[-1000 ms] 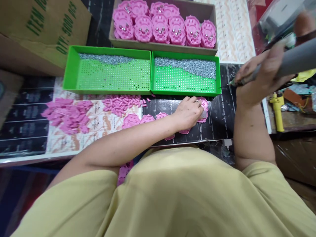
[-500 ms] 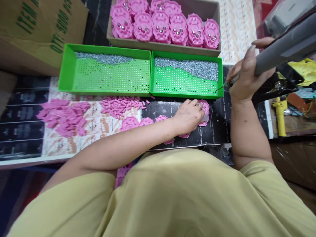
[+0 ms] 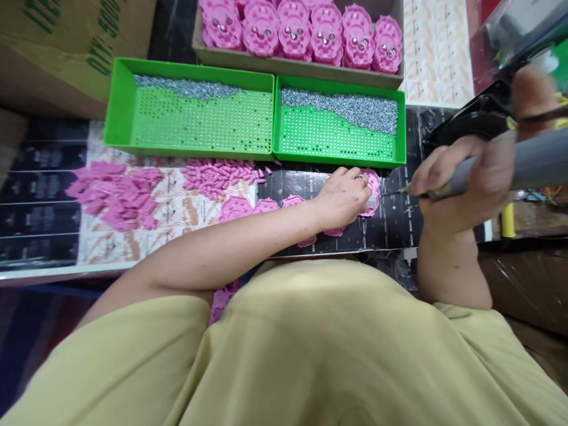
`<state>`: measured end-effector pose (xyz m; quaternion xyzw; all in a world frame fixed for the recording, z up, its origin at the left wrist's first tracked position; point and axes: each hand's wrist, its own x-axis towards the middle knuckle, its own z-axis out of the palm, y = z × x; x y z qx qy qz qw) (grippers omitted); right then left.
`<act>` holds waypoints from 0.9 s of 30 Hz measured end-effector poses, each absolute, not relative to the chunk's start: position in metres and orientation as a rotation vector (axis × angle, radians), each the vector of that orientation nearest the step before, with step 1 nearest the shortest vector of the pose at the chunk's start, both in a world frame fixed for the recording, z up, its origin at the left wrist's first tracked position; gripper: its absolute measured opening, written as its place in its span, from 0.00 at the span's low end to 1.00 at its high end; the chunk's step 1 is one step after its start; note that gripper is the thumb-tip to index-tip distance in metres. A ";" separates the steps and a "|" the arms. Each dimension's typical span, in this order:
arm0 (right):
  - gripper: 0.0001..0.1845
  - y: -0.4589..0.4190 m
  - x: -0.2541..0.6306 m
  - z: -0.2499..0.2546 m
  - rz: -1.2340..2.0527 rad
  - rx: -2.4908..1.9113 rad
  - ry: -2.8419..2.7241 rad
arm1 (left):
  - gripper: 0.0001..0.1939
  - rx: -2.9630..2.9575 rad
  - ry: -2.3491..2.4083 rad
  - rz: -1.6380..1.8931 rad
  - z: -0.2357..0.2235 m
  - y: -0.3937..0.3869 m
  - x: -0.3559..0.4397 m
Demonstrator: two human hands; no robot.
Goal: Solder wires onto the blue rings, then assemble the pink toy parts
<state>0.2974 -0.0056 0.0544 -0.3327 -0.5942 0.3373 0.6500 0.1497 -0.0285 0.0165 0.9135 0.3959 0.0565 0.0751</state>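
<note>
My left hand (image 3: 341, 198), with a ring on one finger, lies curled over a pink plastic part (image 3: 373, 192) on the black bench top and pins it there. Gripped in my right hand (image 3: 473, 180) is a grey electric screwdriver (image 3: 539, 155), held nearly level, its thin bit aimed left at that part's right edge. Whether the bit touches the part, or carries a screw, I cannot tell. More pink parts (image 3: 236, 208) sit in a row, some of them half covered by my left forearm.
Two green perforated trays (image 3: 331, 142) hold small silver screws (image 3: 346, 109). Behind them a cardboard box (image 3: 302, 66) contains stacked pink assemblies. At left lie a heap of flat pink pieces (image 3: 118, 195) and a pile of small pink pegs (image 3: 217, 177). A large carton (image 3: 66, 77) stands at back left.
My right hand has brought the screwdriver from the right green tray down and toward me, to the part under my left hand. The left hand stays on that part. The view has shifted slightly.
</note>
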 end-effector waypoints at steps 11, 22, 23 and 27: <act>0.17 -0.022 0.285 0.032 0.572 -0.746 -1.388 | 0.12 2.713 1.193 0.126 0.019 -0.029 0.150; 0.17 -0.014 0.293 0.047 0.698 -0.625 -1.474 | 0.11 2.681 1.149 0.096 0.022 -0.025 0.150; 0.15 -0.006 0.294 0.053 0.632 -0.618 -1.452 | 0.11 2.687 1.138 0.091 0.022 -0.025 0.150; 0.31 0.038 0.295 0.064 0.384 -0.624 -1.275 | 0.10 2.721 1.114 0.058 0.024 -0.025 0.154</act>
